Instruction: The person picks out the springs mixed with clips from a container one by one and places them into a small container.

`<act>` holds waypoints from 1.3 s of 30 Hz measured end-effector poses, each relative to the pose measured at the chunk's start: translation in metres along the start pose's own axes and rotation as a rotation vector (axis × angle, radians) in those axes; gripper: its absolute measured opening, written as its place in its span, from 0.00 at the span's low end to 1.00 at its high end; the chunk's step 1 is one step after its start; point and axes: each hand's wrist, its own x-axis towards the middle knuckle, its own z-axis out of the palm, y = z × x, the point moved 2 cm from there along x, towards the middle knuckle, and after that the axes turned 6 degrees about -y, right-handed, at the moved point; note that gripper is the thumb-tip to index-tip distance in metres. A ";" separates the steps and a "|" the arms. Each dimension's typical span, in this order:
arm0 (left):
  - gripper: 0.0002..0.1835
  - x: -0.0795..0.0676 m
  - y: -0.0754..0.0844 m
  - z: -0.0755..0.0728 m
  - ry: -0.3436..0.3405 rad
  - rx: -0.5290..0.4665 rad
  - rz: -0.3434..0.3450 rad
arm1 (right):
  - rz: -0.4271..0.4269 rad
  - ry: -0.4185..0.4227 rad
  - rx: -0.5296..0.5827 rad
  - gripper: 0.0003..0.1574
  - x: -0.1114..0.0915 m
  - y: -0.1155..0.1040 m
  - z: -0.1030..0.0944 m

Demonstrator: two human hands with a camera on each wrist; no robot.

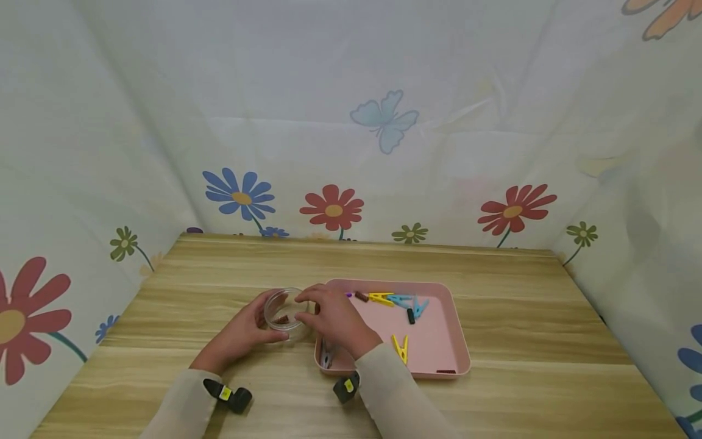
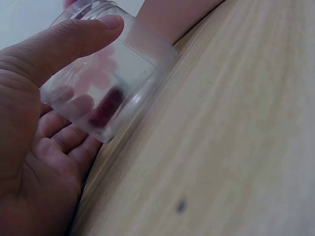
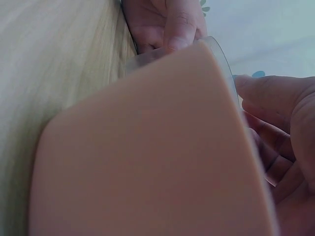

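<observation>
My left hand [image 1: 241, 335] holds a clear jar [image 2: 133, 73] just left of the pink tray, thumb along its near side and the other fingers around the far side. Inside, at the bottom, lies a small dark red ribbed piece [image 2: 107, 107]; from above it shows through the round mouth. My right hand [image 1: 340, 320] reaches across the tray's left edge to the jar, its thumb and forefinger parted at the rim. Nothing shows between those fingertips. In the right wrist view the tray wall [image 3: 147, 147] hides much of the jar.
The pink tray [image 1: 433, 353] holds yellow clothespins [image 1: 401, 349], blue clothespins [image 1: 420, 306], a grey clothespin [image 1: 326, 353], a brown ribbed piece [image 1: 361, 296], a black piece [image 1: 411, 316] and a dark red strip [image 1: 446, 371]. A flowered curtain stands behind the wooden table [image 1: 526, 317].
</observation>
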 end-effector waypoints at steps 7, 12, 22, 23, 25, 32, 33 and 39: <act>0.45 0.000 0.000 0.000 0.001 0.028 0.005 | 0.020 -0.004 -0.025 0.21 -0.003 -0.002 -0.004; 0.46 0.000 0.000 -0.001 0.009 0.032 -0.005 | 0.025 0.008 -0.036 0.22 -0.004 -0.002 -0.008; 0.45 0.001 -0.002 0.000 0.006 0.016 -0.006 | 0.023 0.043 -0.052 0.21 -0.005 0.001 -0.014; 0.45 0.001 -0.002 0.000 0.005 0.014 0.000 | 0.022 0.047 -0.051 0.21 -0.005 0.002 -0.015; 0.45 0.001 -0.001 0.000 0.008 0.012 0.005 | 0.016 0.058 -0.050 0.21 -0.005 0.002 -0.016; 0.45 0.001 -0.001 0.000 0.018 0.015 -0.011 | -0.001 0.065 -0.045 0.20 -0.006 0.005 -0.023; 0.45 0.001 -0.001 0.000 0.020 0.012 -0.015 | 0.005 0.061 -0.044 0.21 -0.006 0.005 -0.025; 0.47 0.001 -0.001 -0.001 0.014 0.018 -0.006 | 0.063 0.044 -0.013 0.21 -0.005 0.006 -0.033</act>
